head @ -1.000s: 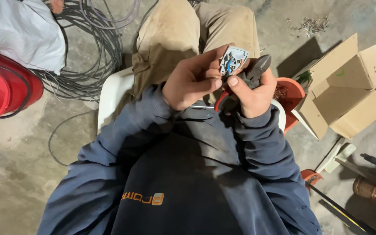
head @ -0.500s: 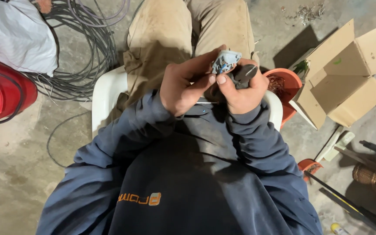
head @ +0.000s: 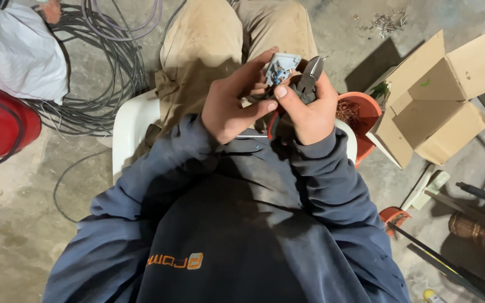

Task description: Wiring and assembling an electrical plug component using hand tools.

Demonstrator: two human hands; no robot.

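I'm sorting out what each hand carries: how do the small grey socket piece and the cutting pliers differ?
The socket piece is pale grey and boxy, with coloured wires showing inside; the pliers are dark metal, tapering to a point. The socket piece sits at the left hand's fingertips, while the pliers lie gripped in the right hand, their tip pointing up beside it. Both are held close together above the person's lap.

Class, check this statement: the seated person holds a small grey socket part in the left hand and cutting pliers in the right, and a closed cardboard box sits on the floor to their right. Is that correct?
Not quite. The cardboard box is open, its flaps spread, as the head view shows. The rest holds: the left hand holds the small grey socket part, and the right hand holds the cutting pliers.
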